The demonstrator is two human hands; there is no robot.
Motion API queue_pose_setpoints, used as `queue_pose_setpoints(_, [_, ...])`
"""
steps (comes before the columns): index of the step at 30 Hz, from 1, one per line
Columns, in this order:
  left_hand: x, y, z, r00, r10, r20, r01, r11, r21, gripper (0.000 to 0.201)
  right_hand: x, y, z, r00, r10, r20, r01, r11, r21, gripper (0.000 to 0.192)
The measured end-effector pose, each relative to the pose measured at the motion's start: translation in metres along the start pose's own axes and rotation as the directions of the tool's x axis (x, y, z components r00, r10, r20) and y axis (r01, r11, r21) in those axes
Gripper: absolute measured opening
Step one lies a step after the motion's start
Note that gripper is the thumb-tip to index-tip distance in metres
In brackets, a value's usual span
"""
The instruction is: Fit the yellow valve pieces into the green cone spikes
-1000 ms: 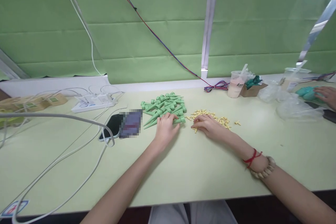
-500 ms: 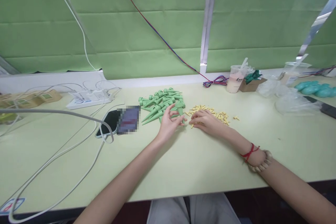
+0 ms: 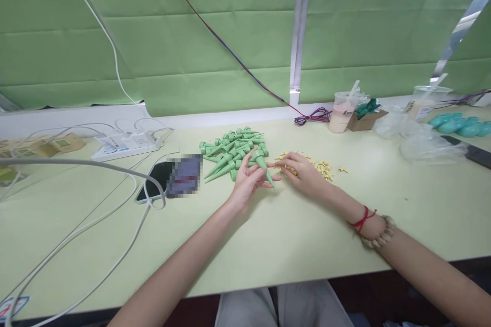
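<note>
My left hand is closed on a green plastic plant-watering spike, held with its wide collar up and its point slanting down to the right over the table. Close by on the right, my right hand has its fingertips together against or just beside the spike; whatever they pinch is hidden. Under and behind that hand lies a pile of small yellow T-shaped pieces, with one loose piece farther right. Behind my left hand is a heap of similar green spikes.
Left of the heap lie a phone and a blurred-out flat object. White cables loop across the table's left side from a power strip. Drink cups, a small cardboard box and plastic bags stand back right.
My right hand has lifted from the yellow pile and shifted its fingertips left to the spike. The spike in my left hand has turned, its point now lower and farther right.
</note>
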State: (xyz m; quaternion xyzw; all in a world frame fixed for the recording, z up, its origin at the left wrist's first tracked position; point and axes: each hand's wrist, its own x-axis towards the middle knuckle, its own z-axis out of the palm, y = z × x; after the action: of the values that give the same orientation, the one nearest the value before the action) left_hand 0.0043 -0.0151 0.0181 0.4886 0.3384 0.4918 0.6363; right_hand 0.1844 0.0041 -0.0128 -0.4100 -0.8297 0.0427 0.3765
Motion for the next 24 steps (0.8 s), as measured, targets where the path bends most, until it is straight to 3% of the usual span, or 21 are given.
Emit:
queue_pose_setpoints(2, [-0.002, 0.001, 0.001, 0.999, 0.020, 0.025, -0.020, 1.000, 0.003, 0.068, 0.002, -0.002, -0.001, 0.984, 0.144, -0.102, -0.123, 0.974, 0.188, 0.031])
queue_pose_setpoints(4, [-0.003, 0.002, 0.002, 0.999, 0.016, 0.052, -0.016, 1.000, -0.003, 0.067, 0.004, -0.004, -0.003, 0.940, 0.326, -0.101, -0.259, 0.874, 0.412, 0.033])
queue_pose_setpoints(8, [-0.005, 0.003, 0.005, 0.995, -0.026, 0.094, 0.030, 0.999, -0.038, 0.061, 0.007, -0.009, -0.003, 0.816, 0.573, 0.079, -0.426, 0.504, 0.752, 0.036])
queue_pose_setpoints(11, [-0.004, 0.002, 0.007, 0.993, -0.062, 0.101, 0.073, 0.991, -0.109, 0.055, 0.008, -0.013, -0.004, 0.733, 0.647, 0.209, -0.442, 0.220, 0.869, 0.030])
queue_pose_setpoints(14, [-0.002, -0.002, 0.007, 0.996, -0.036, 0.082, 0.047, 0.990, -0.133, 0.061, 0.008, -0.016, -0.006, 0.682, 0.666, 0.302, -0.440, 0.043, 0.897, 0.022])
queue_pose_setpoints(18, [0.000, -0.008, 0.005, 0.999, 0.006, 0.042, -0.003, 0.997, -0.071, 0.070, 0.009, -0.017, -0.011, 0.668, 0.666, 0.333, -0.438, -0.010, 0.899, 0.020])
queue_pose_setpoints(24, [0.002, -0.011, 0.003, 0.988, 0.012, -0.152, 0.001, 0.996, 0.084, 0.070, 0.010, -0.020, -0.014, 0.660, 0.680, 0.318, -0.479, 0.055, 0.876, 0.027])
